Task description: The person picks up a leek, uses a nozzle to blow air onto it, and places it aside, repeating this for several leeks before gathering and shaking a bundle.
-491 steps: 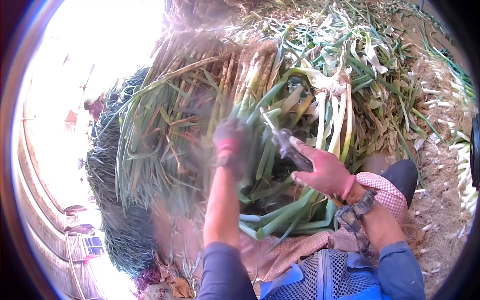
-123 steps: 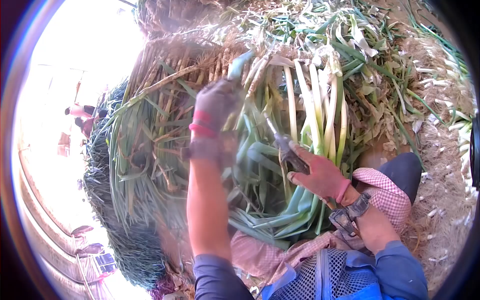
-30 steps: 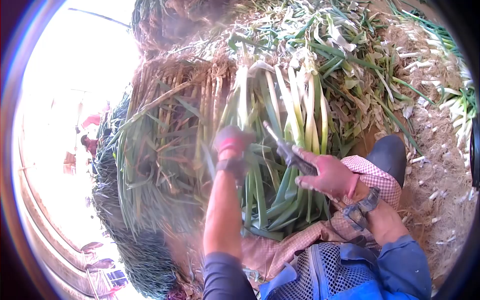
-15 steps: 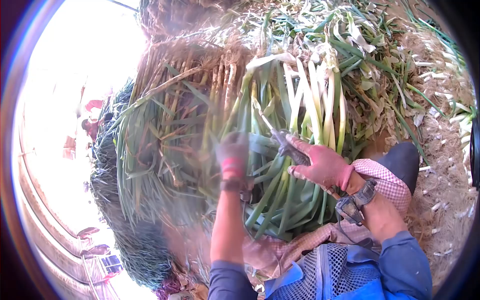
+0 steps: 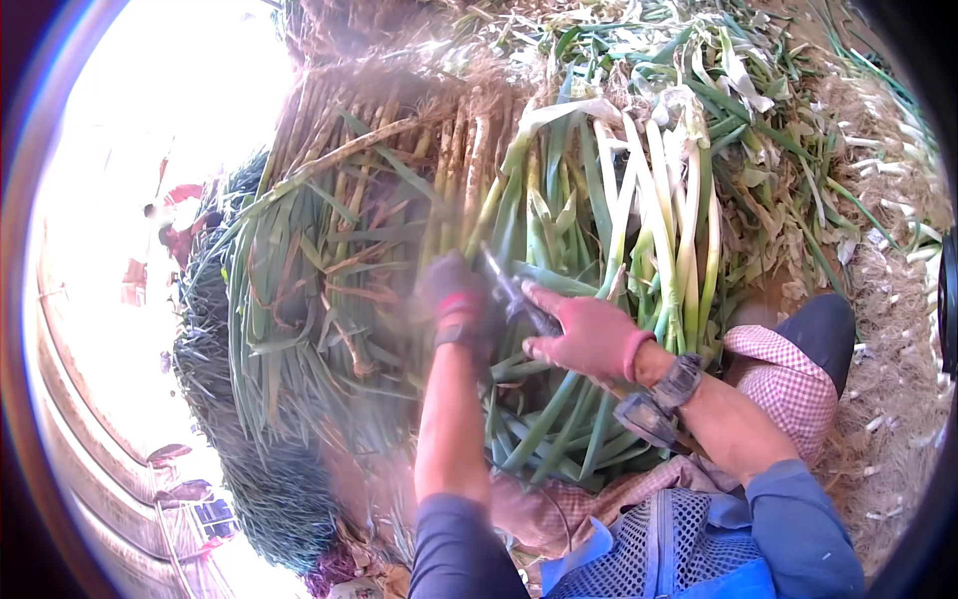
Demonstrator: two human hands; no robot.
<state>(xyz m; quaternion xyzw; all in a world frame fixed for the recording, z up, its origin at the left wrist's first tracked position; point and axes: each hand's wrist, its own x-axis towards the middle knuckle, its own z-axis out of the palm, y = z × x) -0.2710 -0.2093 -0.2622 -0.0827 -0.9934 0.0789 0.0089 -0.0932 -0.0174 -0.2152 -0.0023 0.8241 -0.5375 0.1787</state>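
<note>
place: farm trimming spot, outdoors in strong daylight | stock: big heap of green onions, roots still dirty | ground: bare earth strewn with cut leaves and white root scraps | far left: other people, small and washed out

Long green-and-white peeled leek stalks lie across the pink checked cloth apron on the lap, thick ends away from the person. Left of them sits the stack of muddy untrimmed leeks. Behind and to the right is a loose heap of green leaf trimmings. Over the stalks, the left gloved hand is just left of the right gloved hand — short dark-handled knife between them, held by the right.
</note>
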